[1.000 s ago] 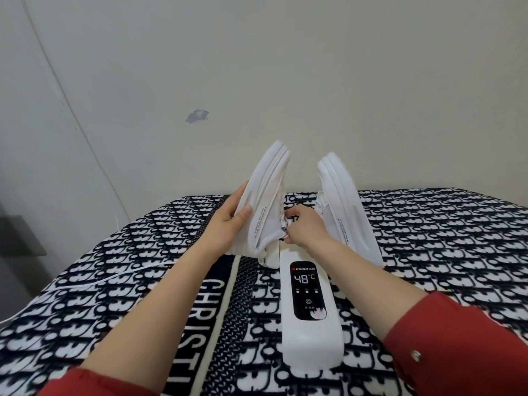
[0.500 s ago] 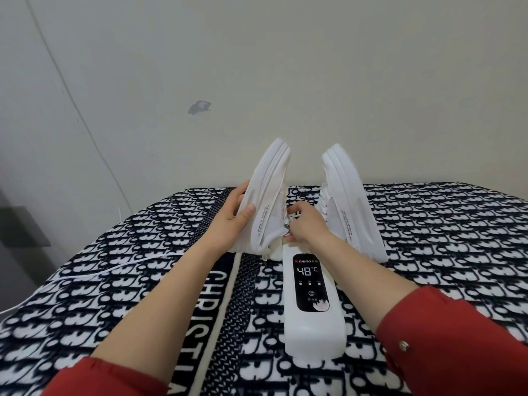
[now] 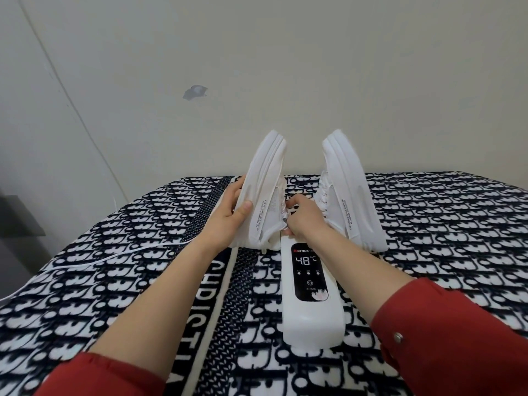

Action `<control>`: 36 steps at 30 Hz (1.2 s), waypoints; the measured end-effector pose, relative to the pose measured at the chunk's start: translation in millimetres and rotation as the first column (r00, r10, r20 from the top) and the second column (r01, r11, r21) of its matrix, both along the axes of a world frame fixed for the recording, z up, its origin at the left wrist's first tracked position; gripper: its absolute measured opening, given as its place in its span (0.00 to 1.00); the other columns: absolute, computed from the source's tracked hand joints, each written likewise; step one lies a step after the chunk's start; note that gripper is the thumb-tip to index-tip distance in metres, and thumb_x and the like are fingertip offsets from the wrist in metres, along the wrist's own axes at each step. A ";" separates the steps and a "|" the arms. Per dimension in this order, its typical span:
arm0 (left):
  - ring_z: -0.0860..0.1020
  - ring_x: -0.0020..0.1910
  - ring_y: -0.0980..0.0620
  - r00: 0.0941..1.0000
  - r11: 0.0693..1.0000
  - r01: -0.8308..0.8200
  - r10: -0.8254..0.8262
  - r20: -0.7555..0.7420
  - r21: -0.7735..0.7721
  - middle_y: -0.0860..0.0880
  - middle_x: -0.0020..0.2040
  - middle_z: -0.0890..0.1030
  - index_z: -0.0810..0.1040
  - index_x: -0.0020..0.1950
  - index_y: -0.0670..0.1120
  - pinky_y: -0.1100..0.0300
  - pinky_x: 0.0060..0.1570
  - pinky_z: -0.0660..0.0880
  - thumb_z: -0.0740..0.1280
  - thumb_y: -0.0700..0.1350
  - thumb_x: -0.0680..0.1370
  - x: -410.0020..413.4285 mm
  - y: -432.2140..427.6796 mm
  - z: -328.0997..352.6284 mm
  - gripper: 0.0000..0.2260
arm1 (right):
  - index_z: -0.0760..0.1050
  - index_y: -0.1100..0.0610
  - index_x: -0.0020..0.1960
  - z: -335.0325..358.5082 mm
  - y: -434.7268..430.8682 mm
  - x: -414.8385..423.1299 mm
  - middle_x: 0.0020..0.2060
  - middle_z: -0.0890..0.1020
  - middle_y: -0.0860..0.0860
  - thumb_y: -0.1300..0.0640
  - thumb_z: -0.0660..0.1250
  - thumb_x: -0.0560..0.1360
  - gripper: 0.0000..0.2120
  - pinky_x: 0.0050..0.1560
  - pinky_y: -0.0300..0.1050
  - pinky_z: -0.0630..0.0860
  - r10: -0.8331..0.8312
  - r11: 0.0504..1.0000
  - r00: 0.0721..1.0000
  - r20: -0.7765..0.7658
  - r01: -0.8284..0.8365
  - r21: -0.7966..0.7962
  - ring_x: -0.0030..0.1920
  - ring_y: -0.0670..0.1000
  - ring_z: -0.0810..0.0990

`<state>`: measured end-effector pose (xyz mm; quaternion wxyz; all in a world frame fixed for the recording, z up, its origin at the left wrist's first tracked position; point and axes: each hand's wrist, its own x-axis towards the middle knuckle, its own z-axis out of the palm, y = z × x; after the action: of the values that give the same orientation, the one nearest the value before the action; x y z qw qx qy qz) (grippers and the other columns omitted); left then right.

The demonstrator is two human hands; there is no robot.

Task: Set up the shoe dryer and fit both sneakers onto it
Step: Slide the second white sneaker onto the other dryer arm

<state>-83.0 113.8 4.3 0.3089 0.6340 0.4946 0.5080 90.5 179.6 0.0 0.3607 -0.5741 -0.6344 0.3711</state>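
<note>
Lying nearest on the patterned blanket (image 3: 114, 295), the white dryer (image 3: 313, 318) points toward 12 o'clock, its dark panel reading 48°C. Beyond it the left hand (image 3: 228, 212) grips the left sneaker (image 3: 264, 192) by its sole side, thumb across the upper. At 3 o'clock of that shoe, the right hand (image 3: 304, 215) pinches at its opening by the laces. The right sneaker (image 3: 351, 192) stands toe-up just beside that hand, at the dryer's far end. A white cord (image 3: 94, 260) trails off toward 9 o'clock.
</note>
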 end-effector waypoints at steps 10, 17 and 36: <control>0.70 0.62 0.71 0.998 0.997 -0.055 0.055 0.010 0.051 0.57 0.68 0.70 0.59 0.73 0.58 0.77 0.55 0.68 0.59 0.45 0.82 1.7 -7.2 -13.8 0.20 | 0.70 0.50 0.49 -1.5 -4.9 -4.5 0.38 0.74 0.48 0.71 0.56 0.68 0.19 0.45 0.60 0.81 0.055 0.998 0.991 0.122 -0.058 0.021 0.42 0.61 0.83; 0.71 0.62 0.70 0.997 0.995 -0.073 0.072 0.019 0.061 0.56 0.68 0.70 0.59 0.73 0.57 0.77 0.56 0.68 0.59 0.46 0.82 -2.1 -6.9 -18.2 0.20 | 0.70 0.51 0.48 -0.9 -7.0 -8.1 0.43 0.79 0.55 0.71 0.57 0.68 0.18 0.44 0.56 0.80 0.052 0.998 0.993 0.109 -0.056 0.028 0.44 0.60 0.83; 0.72 0.61 0.70 1.000 0.999 0.008 -0.008 0.004 0.043 0.63 0.66 0.70 0.60 0.73 0.59 0.77 0.53 0.69 0.61 0.50 0.80 8.2 -6.1 -8.1 0.22 | 0.75 0.55 0.60 -4.8 -14.1 11.4 0.50 0.81 0.56 0.70 0.64 0.72 0.20 0.49 0.52 0.80 0.095 0.995 0.994 0.050 -0.096 0.015 0.50 0.58 0.82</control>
<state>-74.8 107.7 -3.9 0.2981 0.6414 0.4806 0.5185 101.9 165.5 -4.9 0.3319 -0.5490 -0.6731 0.3680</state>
